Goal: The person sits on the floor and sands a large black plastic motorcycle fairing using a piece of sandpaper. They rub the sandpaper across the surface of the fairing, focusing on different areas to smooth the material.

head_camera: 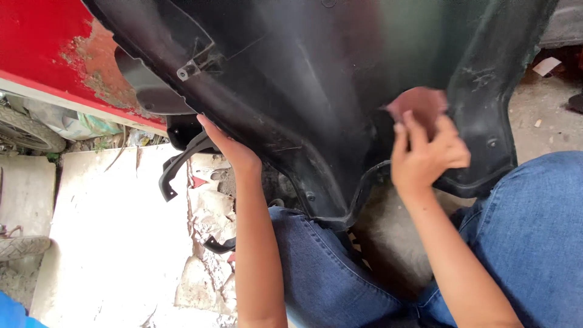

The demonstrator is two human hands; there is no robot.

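While the right hand [425,159] presses a reddish-brown piece of sandpaper [418,104] flat against the black plastic panel [316,79], its fingers lie closed over the sheet's lower edge, pinning it rather than wrapping it. That sheet sits at about two o'clock from the middle of the view, on the panel's inner face near a raised rib. At nine o'clock from it, the left hand [228,146] grips the panel's lower left edge, fingers curled behind the rim and mostly hidden. The panel leans across the person's blue jeans [534,225], which fill the view from five to six o'clock. At ten o'clock a red painted body [36,42] shows flaked, rusty patches. Pale concrete ground [109,243] lies at eight o'clock.
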